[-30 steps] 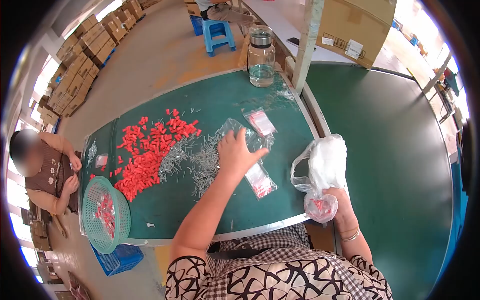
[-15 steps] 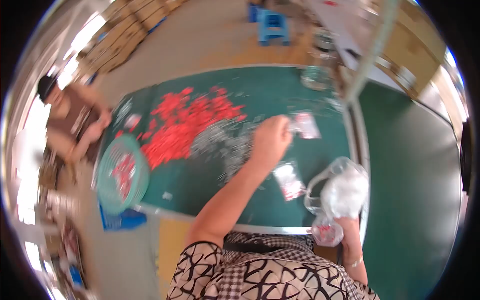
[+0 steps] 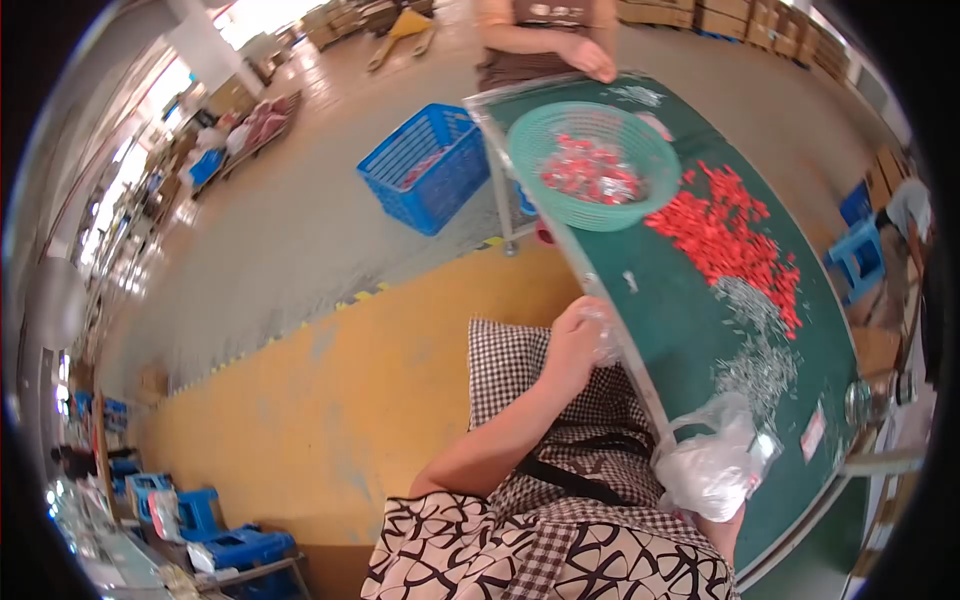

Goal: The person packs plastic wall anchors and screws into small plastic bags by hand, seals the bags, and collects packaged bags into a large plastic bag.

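My left hand is closed at the table's near edge, over the checked apron. Crinkled clear plastic, which looks like a small bag, shows at its fingers. My right hand is mostly hidden beneath a white plastic bag at the table edge, so its fingers do not show. A small clear packet lies beside that bag. Farther along the green table are a heap of small red pieces and a pile of thin silvery pieces.
A green basket with red-and-clear packets stands at the table's far end. Beyond it are a co-worker's hands. A blue crate sits on the floor. A glass jar and a packet are at the right.
The view has swung left. My left hand has moved from above the silvery pieces to the table's near edge. The clear bag with red contents by my right hand is now hidden.
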Available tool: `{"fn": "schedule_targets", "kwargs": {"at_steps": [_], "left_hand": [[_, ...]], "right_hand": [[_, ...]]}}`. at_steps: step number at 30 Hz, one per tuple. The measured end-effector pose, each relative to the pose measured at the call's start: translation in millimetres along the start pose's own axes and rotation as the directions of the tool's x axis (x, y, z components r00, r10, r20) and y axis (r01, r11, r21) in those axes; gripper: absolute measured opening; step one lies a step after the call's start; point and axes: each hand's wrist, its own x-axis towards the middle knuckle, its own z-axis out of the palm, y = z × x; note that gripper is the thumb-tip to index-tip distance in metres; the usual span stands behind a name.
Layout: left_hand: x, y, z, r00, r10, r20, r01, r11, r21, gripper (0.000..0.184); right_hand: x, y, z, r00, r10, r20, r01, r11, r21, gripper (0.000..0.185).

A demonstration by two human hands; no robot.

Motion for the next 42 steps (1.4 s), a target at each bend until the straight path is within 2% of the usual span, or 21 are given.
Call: {"fn": "schedule_targets", "kwargs": {"at_steps": [1, 3, 6, 9, 10, 14, 18, 21, 22, 23, 24, 25, 26, 29, 30, 33, 34, 36, 38, 40, 42], "left_hand": [[-4, 7, -32, 0.999, -0.025, -0.029, 0.021, 0.991, -0.135, 0.007], [-23, 26, -84, 0.977, -0.024, -0.212, -0.006, 0.990, -0.138, 0.007], [-41, 22, -192, 0.995, -0.091, -0.040, 0.062, 0.888, -0.455, 0.008], [-42, 41, -218, 0.855, -0.320, -0.408, 0.158, 0.910, -0.383, 0.010], [-34, 48, -214, 0.822, -0.258, -0.508, 0.121, 0.950, -0.288, 0.022], [-14, 25, -272, 0.888, -0.391, -0.243, 0.277, 0.876, -0.396, 0.030], [28, 12, -311, 0.901, -0.433, -0.026, 0.325, 0.714, -0.620, 0.024], [63, 21, -318, 0.845, -0.521, 0.122, 0.494, 0.671, -0.554, 0.031], [69, 18, -324, 0.814, -0.530, 0.236, 0.575, 0.682, -0.451, 0.035], [70, 15, -327, 0.767, -0.539, 0.348, 0.639, 0.689, -0.341, 0.040], [71, 23, -324, 0.855, -0.387, 0.346, 0.475, 0.851, -0.222, 0.037], [70, 25, -328, 0.789, -0.432, 0.436, 0.544, 0.821, -0.171, 0.035], [64, 31, -323, 0.842, -0.439, 0.314, 0.496, 0.859, -0.130, 0.035], [64, 54, -316, 0.944, -0.301, 0.131, 0.253, 0.921, 0.297, 0.035], [71, 58, -313, 0.967, -0.221, 0.124, 0.138, 0.868, 0.478, 0.036], [98, 58, -315, 0.999, 0.041, 0.000, -0.032, 0.777, 0.629, 0.037], [105, 59, -318, 0.999, 0.033, -0.005, -0.022, 0.763, 0.646, 0.037], [115, 52, -327, 0.999, -0.018, -0.048, 0.046, 0.734, 0.678, 0.037], [127, 38, -334, 0.996, -0.028, -0.085, 0.079, 0.722, 0.687, 0.037], [132, 20, -336, 0.994, -0.014, -0.106, 0.082, 0.734, 0.674, 0.036], [130, -1, -336, 0.993, 0.023, -0.117, 0.060, 0.751, 0.657, 0.035]], "right_hand": [[7, -8, 10, 0.998, 0.012, 0.070, -0.014, 0.999, 0.037, 0.058], [22, -24, 36, 0.979, 0.027, 0.204, -0.046, 0.995, 0.090, 0.057], [49, -52, 74, 0.938, 0.062, 0.340, -0.109, 0.987, 0.121, 0.056], [96, -101, 116, 0.909, 0.174, 0.378, -0.234, 0.965, 0.120, 0.055], [113, -128, 128, 0.840, 0.310, 0.446, -0.395, 0.912, 0.109, 0.057], [155, -123, 176, 0.703, 0.356, 0.616, -0.324, 0.931, -0.167, 0.055], [205, -151, 230, 0.468, 0.386, 0.795, -0.384, 0.899, -0.210, 0.052], [230, -152, 275, 0.235, 0.442, 0.866, -0.703, 0.693, -0.163, 0.046], [240, -150, 288, 0.245, 0.337, 0.909, -0.438, 0.875, -0.207, 0.040], [252, -153, 303, 0.195, 0.442, 0.876, -0.426, 0.842, -0.330, 0.039], [266, -161, 322, 0.145, 0.546, 0.825, -0.411, 0.792, -0.451, 0.039], [276, -167, 337, 0.096, 0.645, 0.758, -0.392, 0.725, -0.566, 0.038], [273, -153, 349, 0.164, 0.606, 0.779, -0.457, 0.746, -0.484, 0.034], [282, -129, 370, -0.003, 0.638, 0.770, -0.953, 0.231, -0.195, 0.038], [293, -136, 378, -0.025, 0.649, 0.761, -0.974, 0.156, -0.165, 0.033], [316, -144, 390, -0.127, 0.646, 0.753, -0.991, -0.110, -0.073, 0.027], [315, -133, 385, -0.192, 0.643, 0.742, -0.976, -0.203, -0.077, 0.028], [313, -102, 393, -0.192, 0.380, 0.905, -0.893, -0.451, 0.001, 0.033], [320, -92, 394, -0.177, 0.391, 0.903, -0.843, -0.534, 0.066, 0.037], [337, -110, 396, -0.215, 0.656, 0.724, -0.878, -0.454, 0.151, 0.040], [344, -99, 391, -0.191, 0.596, 0.780, -0.839, -0.512, 0.185, 0.040]]}}
